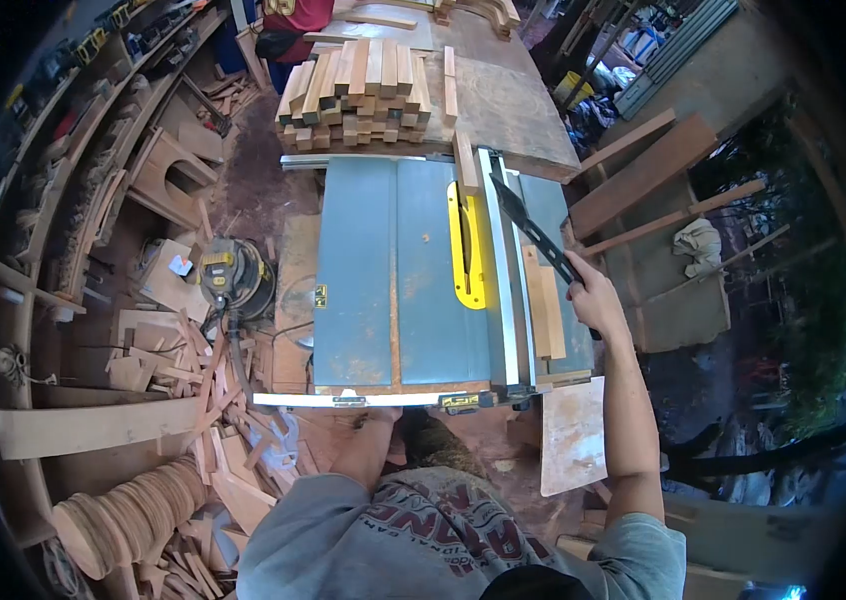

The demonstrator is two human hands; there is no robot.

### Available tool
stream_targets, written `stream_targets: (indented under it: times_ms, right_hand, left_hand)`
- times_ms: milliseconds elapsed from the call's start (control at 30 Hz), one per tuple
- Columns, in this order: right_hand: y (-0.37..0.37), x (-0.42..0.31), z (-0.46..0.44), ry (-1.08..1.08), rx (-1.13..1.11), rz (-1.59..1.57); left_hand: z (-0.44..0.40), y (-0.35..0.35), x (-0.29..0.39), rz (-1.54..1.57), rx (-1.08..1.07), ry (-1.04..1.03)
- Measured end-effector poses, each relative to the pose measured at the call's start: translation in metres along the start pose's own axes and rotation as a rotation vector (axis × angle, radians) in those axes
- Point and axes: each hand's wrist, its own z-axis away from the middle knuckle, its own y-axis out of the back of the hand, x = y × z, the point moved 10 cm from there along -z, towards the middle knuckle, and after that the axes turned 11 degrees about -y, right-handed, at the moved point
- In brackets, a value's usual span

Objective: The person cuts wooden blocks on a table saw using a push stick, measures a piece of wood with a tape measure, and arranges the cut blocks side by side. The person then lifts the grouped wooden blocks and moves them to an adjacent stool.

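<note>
And here's the right hand (591,297), fingers closed round the near end of a black push stick (540,238), which runs away from them, up and to the left, over the saw fence (505,270). Exactly how those fingers wrap is hard to read, the back of the hand covering much of the grip, and whether the stick's far tip touches anything, I can't tell. Just left of the fingers, past the fence side, two pale wood strips (546,310) lie on the blue-grey saw table (358,260). Further left, beyond the fence, there's the yellow insert (470,285), its dark slot too small to make out clearly. Over to the left hand (383,413), down at the table's near edge: the front rail (293,400) hides most of it, so whether its fingers are apart or together, or holding anything, I can't say. Far ahead of both hands, a stack of wood pieces (363,90) sits on the wooden tabletop (513,110), and the picture's dark rim swallows the outermost surroundings.
</note>
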Motion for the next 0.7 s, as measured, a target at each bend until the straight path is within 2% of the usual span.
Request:
stream_targets:
  times_ms: [67,200,267,333,367,400,467,533,567,600,633,667,700]
  right_hand:
    - [0.001,0.001,-0.009,0.005,0.009,-0.021]
    - [-0.003,0.043,-0.034,0.014,0.031,-0.077]
    - [0.001,0.065,-0.043,0.035,0.111,-0.131]
    - [-0.011,0.098,-0.037,0.000,0.180,-0.099]
    - [-0.031,0.137,-0.041,-0.085,0.182,-0.123]
    - [-0.048,0.174,-0.043,-0.164,0.185,-0.142]
    - [-0.077,0.227,-0.033,-0.291,0.169,-0.075]
    - [-0.094,0.260,-0.019,-0.373,0.208,-0.085]
    - [-0.099,0.259,-0.025,-0.364,0.204,-0.092]
    - [-0.094,0.253,-0.033,-0.310,0.279,-0.038]
    - [-0.088,0.246,-0.043,-0.258,0.352,0.017]
    - [-0.076,0.212,-0.062,-0.149,0.406,-0.058]
    - [-0.062,0.158,-0.088,-0.043,0.458,-0.133]
  left_hand:
    - [0.001,0.009,-0.006,-0.217,-0.103,0.004]
    - [0.025,0.038,-0.014,-1.179,-0.590,-0.066]
    - [0.054,0.039,-0.007,-1.522,-0.825,-0.149]
    - [0.110,0.011,0.032,-1.707,-0.954,-0.188]
    - [0.154,-0.018,0.055,-1.870,-1.098,-0.233]
    - [0.186,-0.049,0.085,-1.880,-1.098,-0.226]
    - [0.222,-0.120,0.142,-1.195,-0.964,0.032]
    - [0.186,-0.171,0.227,-1.112,-0.713,-0.363]
    - [0.158,-0.186,0.277,-1.048,-0.552,-0.800]
    - [0.129,-0.190,0.322,-1.135,-0.271,-0.971]
    - [0.108,-0.201,0.363,-1.159,-0.079,-1.174]
    - [0.098,-0.212,0.397,-1.173,0.121,-1.367]
    - [0.084,-0.227,0.412,-1.172,0.127,-1.365]
